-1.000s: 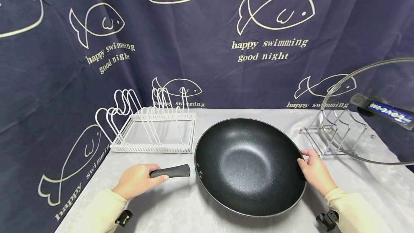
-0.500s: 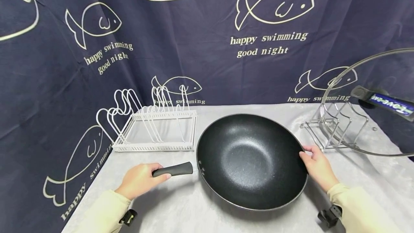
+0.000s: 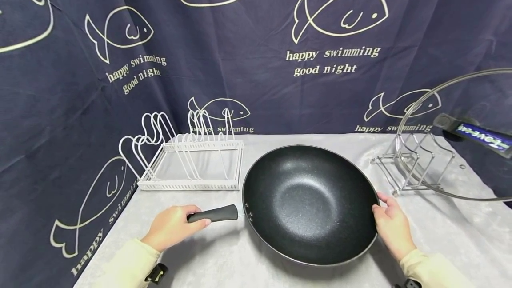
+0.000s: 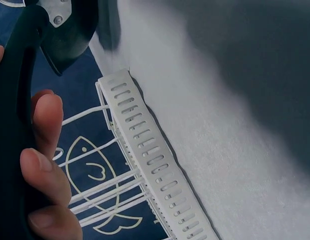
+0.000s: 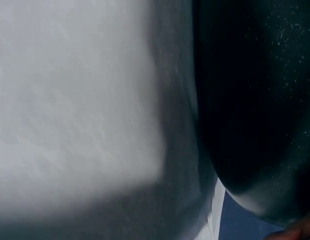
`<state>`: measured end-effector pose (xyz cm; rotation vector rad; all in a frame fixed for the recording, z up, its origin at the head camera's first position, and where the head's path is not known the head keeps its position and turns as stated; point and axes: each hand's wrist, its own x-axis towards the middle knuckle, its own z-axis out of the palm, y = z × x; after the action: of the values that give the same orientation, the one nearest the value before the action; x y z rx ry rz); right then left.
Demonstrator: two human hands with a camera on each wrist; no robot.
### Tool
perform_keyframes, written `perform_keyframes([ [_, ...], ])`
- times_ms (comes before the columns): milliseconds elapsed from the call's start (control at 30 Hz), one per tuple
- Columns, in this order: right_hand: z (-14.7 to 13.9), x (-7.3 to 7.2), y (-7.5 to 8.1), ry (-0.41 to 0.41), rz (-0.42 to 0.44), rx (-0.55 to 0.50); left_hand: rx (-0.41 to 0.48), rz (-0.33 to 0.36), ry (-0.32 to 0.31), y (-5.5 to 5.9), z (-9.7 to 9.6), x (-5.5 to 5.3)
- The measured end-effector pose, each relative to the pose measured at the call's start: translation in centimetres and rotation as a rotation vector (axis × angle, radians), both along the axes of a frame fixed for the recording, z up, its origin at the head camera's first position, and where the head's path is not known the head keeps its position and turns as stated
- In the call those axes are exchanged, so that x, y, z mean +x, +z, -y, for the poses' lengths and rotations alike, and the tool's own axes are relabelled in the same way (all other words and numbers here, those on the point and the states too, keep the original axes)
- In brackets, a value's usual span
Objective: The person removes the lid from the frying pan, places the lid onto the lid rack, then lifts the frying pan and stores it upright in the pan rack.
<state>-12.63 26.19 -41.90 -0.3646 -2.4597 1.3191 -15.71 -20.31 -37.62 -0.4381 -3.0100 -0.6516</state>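
A black wok [image 3: 306, 208] with a dark grey handle [image 3: 214, 214] is in the middle of the head view, its hollow side facing up and toward the camera. My left hand [image 3: 172, 226] grips the end of that handle, thumb along it. In the left wrist view the fingers [image 4: 44, 170] curl round the handle, and rivets show where it joins the wok. At the opposite side my right hand [image 3: 394, 226] pinches the rim, thumb inside and the other fingers partly hidden behind. The right wrist view shows the wok's dark outer side [image 5: 245, 125] and a fingertip at the lower corner.
Behind the left hand stands a white wire rack [image 3: 188, 185] with upright loops. At the right, a metal rack [image 3: 416, 186] holds a glass lid [image 3: 424, 101] on edge. A grey-white cloth [image 3: 224, 261] covers the table; a dark blue fish-print curtain [image 3: 256, 57] hangs behind.
The right hand has shifted slightly along the rim toward the near side. The left hand keeps its grip on the handle, and the wok has barely moved. The head view tilted a little and returned.
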Motion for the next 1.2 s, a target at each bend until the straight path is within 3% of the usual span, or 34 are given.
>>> perform_keyframes([
  [167, -0.3, -1.1, 0.1, 0.007, 0.007, 0.035, 0.019, 0.011, 0.017, 0.0, -0.3, 0.3],
  [367, -0.5, -2.0, 0.3, -0.005, 0.050, 0.011, 0.039, 0.024, 0.080, 0.0, -0.9, 0.3],
  [667, -1.4, -4.0, 0.4, 0.100, 0.020, 0.030, 0.026, 0.010, 0.102, -0.2, -1.6, 0.6],
  [767, -2.0, -4.9, 0.6, 0.122, 0.007, 0.078, 0.038, 0.029, 0.052, 0.0, -1.8, 0.7],
  [967, -2.6, -6.3, 0.9, 0.163, 0.016, 0.223, 0.121, 0.111, -0.132, 0.4, -0.9, 0.8],
  [1067, -2.6, -6.1, 0.9, 0.164, 0.051, 0.219, 0.158, 0.139, -0.185, 0.3, 0.0, 1.1],
  [1200, -2.3, -4.9, 0.9, 0.159, 0.059, 0.215, 0.210, 0.149, -0.220, 0.0, 1.0, 1.6],
])
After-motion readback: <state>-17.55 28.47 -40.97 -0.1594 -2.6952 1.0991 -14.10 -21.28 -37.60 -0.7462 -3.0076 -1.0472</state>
